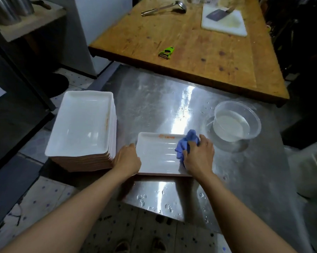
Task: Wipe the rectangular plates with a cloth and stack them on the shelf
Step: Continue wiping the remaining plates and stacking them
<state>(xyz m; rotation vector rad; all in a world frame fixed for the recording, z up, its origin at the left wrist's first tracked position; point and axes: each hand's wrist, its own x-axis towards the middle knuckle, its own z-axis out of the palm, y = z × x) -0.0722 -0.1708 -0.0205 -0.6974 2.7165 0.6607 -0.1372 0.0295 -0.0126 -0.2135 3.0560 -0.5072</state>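
Plate [157,154] lying on wet steel table [227,170], near edge overhanging | I am bracing its left rim with left hand [127,159], fingers curled over | right hand [198,156] gripping cloth [188,143], pressing down | risk: hard pressure could be tipping or sliding plate off; stack [82,125] just beside.

White plates [81,123], blue cloth [188,143], green peeler [166,52], clear bowl [236,123], speckled floor [44,201].

Right hand [198,156] hides plate's [157,154] right end; orange print [166,137] unreadable.
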